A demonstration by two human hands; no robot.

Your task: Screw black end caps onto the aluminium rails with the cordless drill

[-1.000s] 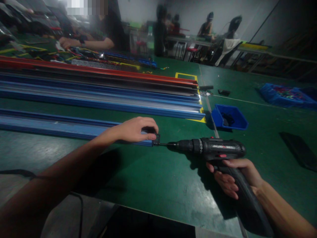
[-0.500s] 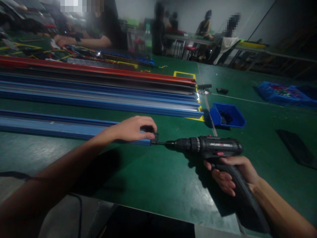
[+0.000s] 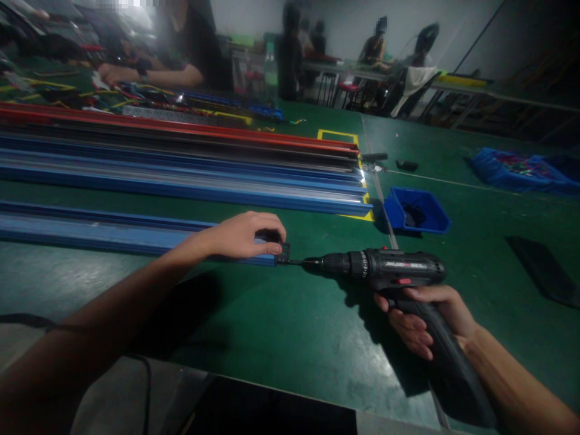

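My left hand (image 3: 249,235) is closed over the right end of a long blue metal profile (image 3: 113,232), with thumb and fingers around a small black end piece (image 3: 284,251) there. My right hand (image 3: 421,320) grips a black cordless drill (image 3: 389,266) by its handle, index finger at the trigger. The drill lies level, pointing left, and its thin bit (image 3: 295,262) meets the end piece at the profile's end. Whether a screw sits at the tip is too small to tell.
Several blue profiles (image 3: 181,175) and a red one (image 3: 181,125) lie behind. A blue bin (image 3: 437,217) with dark parts stands right of them. Farther right are a blue tray (image 3: 480,163) of colourful pieces and a flat black object (image 3: 541,269). A co-worker's hand (image 3: 118,75) is across the table.
Almost nothing differs. Both hands, the drill and the blue profile keep their places, with the bit still at the end piece.
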